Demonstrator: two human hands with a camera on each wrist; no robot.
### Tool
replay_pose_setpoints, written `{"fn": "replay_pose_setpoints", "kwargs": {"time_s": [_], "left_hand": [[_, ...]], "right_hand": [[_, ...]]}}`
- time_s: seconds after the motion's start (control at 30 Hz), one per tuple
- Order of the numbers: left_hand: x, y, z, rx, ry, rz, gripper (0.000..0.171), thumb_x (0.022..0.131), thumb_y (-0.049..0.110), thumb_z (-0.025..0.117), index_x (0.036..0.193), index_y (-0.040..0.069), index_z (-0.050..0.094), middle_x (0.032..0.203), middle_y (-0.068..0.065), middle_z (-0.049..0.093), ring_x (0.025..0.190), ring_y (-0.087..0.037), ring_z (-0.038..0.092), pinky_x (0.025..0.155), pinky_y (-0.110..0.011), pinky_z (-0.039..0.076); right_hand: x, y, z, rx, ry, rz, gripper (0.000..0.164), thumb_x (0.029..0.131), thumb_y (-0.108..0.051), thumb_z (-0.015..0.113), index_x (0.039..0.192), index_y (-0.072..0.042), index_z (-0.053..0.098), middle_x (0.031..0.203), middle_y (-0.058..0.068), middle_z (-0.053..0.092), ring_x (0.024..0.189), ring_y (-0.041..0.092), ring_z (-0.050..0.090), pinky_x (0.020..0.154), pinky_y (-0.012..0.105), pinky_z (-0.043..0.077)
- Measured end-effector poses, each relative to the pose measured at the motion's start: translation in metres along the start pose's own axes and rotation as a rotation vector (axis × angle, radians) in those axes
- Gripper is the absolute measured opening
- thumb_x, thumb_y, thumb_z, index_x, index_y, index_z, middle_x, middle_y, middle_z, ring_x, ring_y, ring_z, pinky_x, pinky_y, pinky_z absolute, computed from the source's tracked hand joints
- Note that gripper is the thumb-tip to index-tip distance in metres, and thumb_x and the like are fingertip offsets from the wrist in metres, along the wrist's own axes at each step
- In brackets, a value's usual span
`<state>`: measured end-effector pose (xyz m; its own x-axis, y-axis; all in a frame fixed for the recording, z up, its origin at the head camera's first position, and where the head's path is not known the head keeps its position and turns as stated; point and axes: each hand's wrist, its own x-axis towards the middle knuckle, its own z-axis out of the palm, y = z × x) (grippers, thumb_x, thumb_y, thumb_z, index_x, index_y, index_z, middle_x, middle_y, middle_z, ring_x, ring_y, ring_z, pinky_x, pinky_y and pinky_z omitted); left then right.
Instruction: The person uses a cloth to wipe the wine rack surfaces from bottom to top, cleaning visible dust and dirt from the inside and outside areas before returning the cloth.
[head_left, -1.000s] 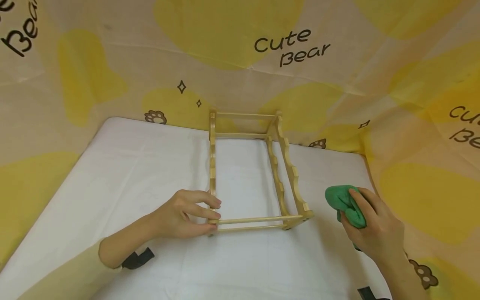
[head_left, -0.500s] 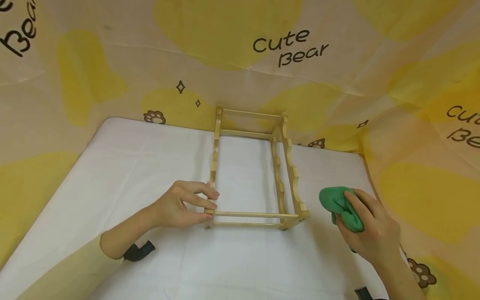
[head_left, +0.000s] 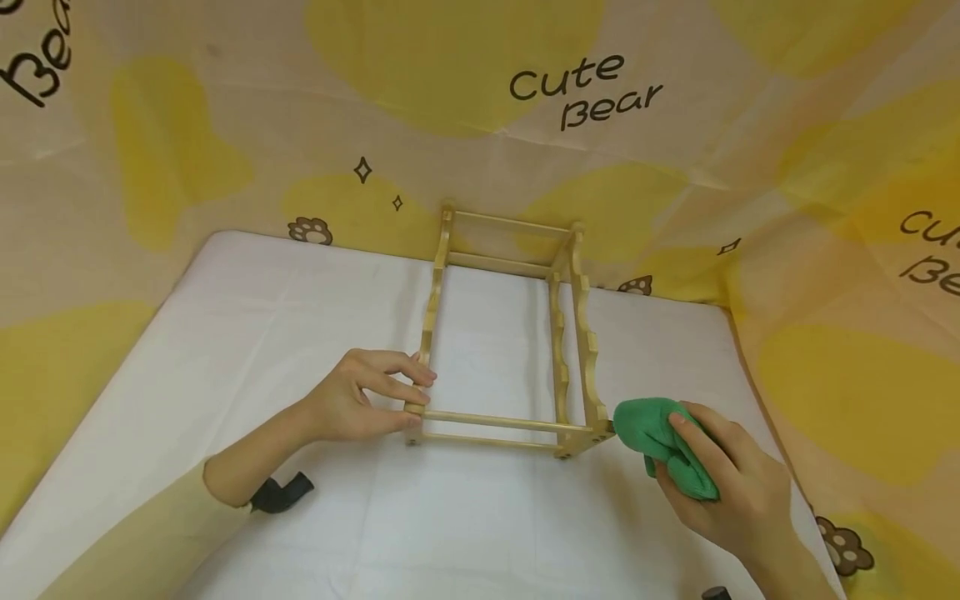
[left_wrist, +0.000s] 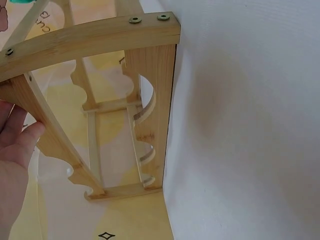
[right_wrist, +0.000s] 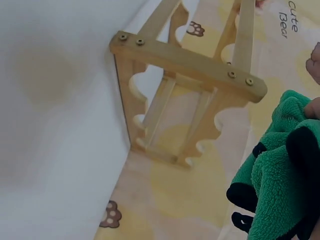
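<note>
A light wooden rack [head_left: 588, 350] with scalloped side pieces and thin crossbars stands on the white surface, its far end by the patterned cloth. My left hand [head_left: 360, 396] grips the near end of its left side, fingers over the rail and thumb at the corner. In the left wrist view, fingertips [left_wrist: 31, 132] lie against a scalloped piece. My right hand [head_left: 738, 483] holds a bunched green cloth [head_left: 667, 454] beside the rack's near right corner; whether they touch is unclear. The right wrist view shows black trim on this fuzzy cloth [right_wrist: 275, 175] and metal fasteners in the rack's end bar [right_wrist: 190, 60].
The white surface [head_left: 480, 517] extends around the rack. Yellow and cream cloth [head_left: 465, 100] printed with "Cute Bear" hangs behind and at both sides. A dark curved piece [head_left: 281, 493] shows beside my left sleeve, and a small dark object [head_left: 716, 593] at the bottom edge.
The rack has turned slightly, its far end shifting right and its near end a little left and away. My left hand moved along with it. My right hand brought the green cloth leftward to the rack's corner.
</note>
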<state>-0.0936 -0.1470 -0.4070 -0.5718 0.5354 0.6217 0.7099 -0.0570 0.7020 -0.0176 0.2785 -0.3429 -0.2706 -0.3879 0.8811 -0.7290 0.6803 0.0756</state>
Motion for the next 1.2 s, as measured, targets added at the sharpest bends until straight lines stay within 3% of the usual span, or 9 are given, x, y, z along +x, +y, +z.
{"fn": "replay_pose_setpoints", "kwargs": {"time_s": [0.13,0.23,0.6,0.83,1.2], "left_hand": [[0.001,0.000,0.000,0.001,-0.001,0.005,0.039,0.065,-0.015,0.089,0.095,0.009,0.085,0.107,-0.007,0.077,0.106,-0.027,0.073,0.116,-0.043,0.047],[0.002,0.000,0.000,0.001,-0.001,0.007,0.039,0.065,-0.015,0.089,0.096,0.009,0.085,0.108,-0.007,0.077,0.107,-0.027,0.073,0.116,-0.044,0.046],[-0.001,0.002,0.004,0.000,0.044,0.014,0.037,0.067,-0.015,0.088,0.098,0.006,0.084,0.110,-0.010,0.077,0.109,-0.029,0.073,0.117,-0.046,0.045],[-0.003,0.004,0.004,0.024,0.071,0.034,0.038,0.066,-0.014,0.089,0.097,0.006,0.084,0.109,-0.009,0.077,0.114,-0.030,0.071,0.115,-0.042,0.047],[-0.006,0.005,0.007,0.050,0.104,0.040,0.039,0.065,-0.014,0.089,0.097,0.007,0.084,0.110,-0.008,0.077,0.112,-0.025,0.072,0.115,-0.036,0.048]], "right_hand": [[0.000,-0.008,0.003,0.018,0.024,-0.044,0.033,0.095,-0.033,0.066,0.098,-0.002,0.076,0.092,0.019,0.073,0.055,0.032,0.060,0.052,0.026,0.056],[0.001,-0.013,0.006,0.059,0.031,-0.079,0.030,0.094,-0.031,0.066,0.097,-0.002,0.075,0.090,0.019,0.073,0.055,0.031,0.060,0.042,0.032,0.052],[-0.008,-0.029,0.019,0.172,-0.057,-0.195,0.024,0.092,-0.021,0.063,0.099,-0.001,0.075,0.089,0.017,0.073,0.056,0.027,0.060,0.040,0.031,0.052],[-0.031,-0.033,0.028,0.177,-0.266,-0.211,0.028,0.097,-0.018,0.055,0.108,-0.001,0.074,0.100,0.017,0.072,0.064,0.025,0.063,0.046,0.026,0.054],[-0.063,-0.036,0.041,0.126,-0.531,-0.142,0.039,0.104,-0.021,0.043,0.124,-0.004,0.071,0.119,0.013,0.072,0.076,0.025,0.068,0.054,0.034,0.060]]}}
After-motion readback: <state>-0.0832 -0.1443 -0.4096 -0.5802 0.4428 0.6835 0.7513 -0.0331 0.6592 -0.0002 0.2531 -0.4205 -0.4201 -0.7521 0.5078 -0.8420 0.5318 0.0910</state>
